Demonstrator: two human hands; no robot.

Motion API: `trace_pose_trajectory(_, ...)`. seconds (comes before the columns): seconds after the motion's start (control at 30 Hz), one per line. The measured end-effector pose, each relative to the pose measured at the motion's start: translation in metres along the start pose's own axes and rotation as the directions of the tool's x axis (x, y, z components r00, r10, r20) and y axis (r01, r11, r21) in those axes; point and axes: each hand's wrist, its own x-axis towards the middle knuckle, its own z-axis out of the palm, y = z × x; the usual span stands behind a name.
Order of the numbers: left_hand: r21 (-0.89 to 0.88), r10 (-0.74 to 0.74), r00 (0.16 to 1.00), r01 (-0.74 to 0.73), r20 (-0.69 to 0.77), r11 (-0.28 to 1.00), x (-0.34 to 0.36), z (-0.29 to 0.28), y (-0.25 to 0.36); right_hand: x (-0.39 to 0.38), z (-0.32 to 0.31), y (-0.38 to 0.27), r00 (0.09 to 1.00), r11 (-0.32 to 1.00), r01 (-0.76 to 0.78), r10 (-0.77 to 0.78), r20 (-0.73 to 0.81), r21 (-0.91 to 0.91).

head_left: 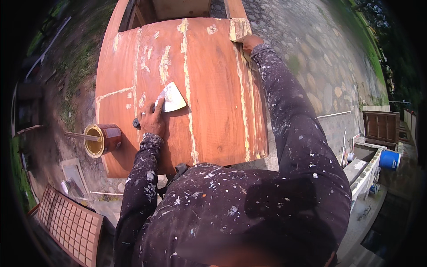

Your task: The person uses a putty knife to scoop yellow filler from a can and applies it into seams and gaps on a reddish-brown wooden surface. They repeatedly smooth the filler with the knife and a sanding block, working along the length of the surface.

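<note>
My left hand [150, 118] grips a putty knife [173, 97] with a white blade and dark handle, lying low over an orange-brown wooden panel [213, 124] streaked with pale yellow filler. At the panel's top right corner, my right hand [251, 43] has its fingers closed on a flat, filler-smeared piece [240, 29], perhaps a spreader; its exact kind is unclear. An open can of yellowish filler [110, 138], with a stick laid across it, sits at the panel's left edge.
A wooden frame [235, 9] extends beyond the panel over a pebbled ground [311, 53]. A gridded wooden panel [69, 222] lies at lower left. At right are a low concrete trough [356, 169], a blue bucket [389, 160] and a brown wooden board [380, 127].
</note>
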Motion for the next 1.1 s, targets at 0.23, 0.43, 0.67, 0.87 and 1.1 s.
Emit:
trace_pose_trajectory(0.23, 0.008, 0.000, 0.998, -0.001, 0.066, 1.000, -0.004, 0.006, -0.007, -0.154, 0.070, -0.028, 0.988, 0.998, -0.038, 0.029, -0.151, -0.056)
trace_pose_trajectory(0.43, 0.023, 0.040, 0.999, -0.041, 0.035, 0.999, -0.005, 0.013, -0.011, -0.302, 0.113, -0.079, 0.975, 0.976, -0.165, 0.183, -0.126, 0.139)
trace_pose_trajectory(0.67, 0.030, 0.094, 0.995, -0.095, 0.042, 0.995, -0.010, 0.012, -0.018, -0.445, 0.175, -0.125, 0.923, 0.986, -0.165, 0.148, -0.355, -0.018)
trace_pose_trajectory(0.87, 0.029, 0.106, 0.994, -0.106, -0.023, 0.994, -0.014, 0.008, -0.020, -0.437, 0.123, -0.073, 0.969, 0.963, -0.025, 0.089, -0.229, 0.269)
trace_pose_trajectory(1.1, -0.046, 0.029, 0.994, -0.024, 0.105, 0.999, -0.009, -0.005, -0.011, -0.211, 0.041, -0.010, 0.893, 0.977, 0.161, -0.084, -0.443, 0.139)
